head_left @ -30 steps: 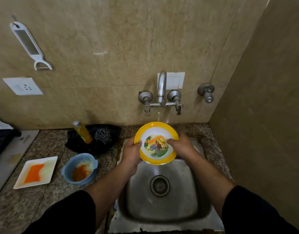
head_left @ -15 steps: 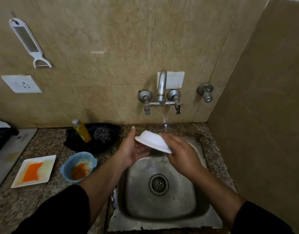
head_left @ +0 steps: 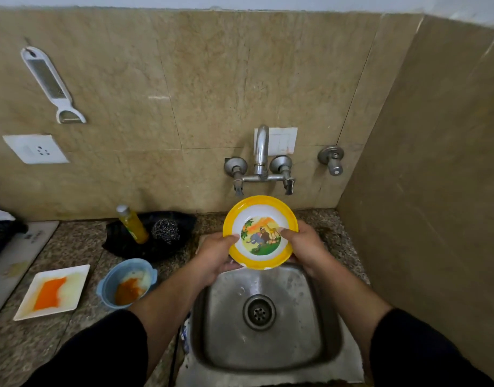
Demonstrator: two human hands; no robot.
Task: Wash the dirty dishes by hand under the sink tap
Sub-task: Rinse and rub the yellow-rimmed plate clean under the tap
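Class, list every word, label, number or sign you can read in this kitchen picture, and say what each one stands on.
No text here can be read.
Dark print on the white slab at the left edge: too blurred to read.
Label on the yellow bottle: too small to read.
The yellow-rimmed bowl: only a cartoon animal picture, no words.

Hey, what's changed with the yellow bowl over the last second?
The yellow bowl was flipped white underside up half a second ago and is now turned back, picture side showing. The left hand and right hand kept hold of it. The blue bowl and white plate stayed put.
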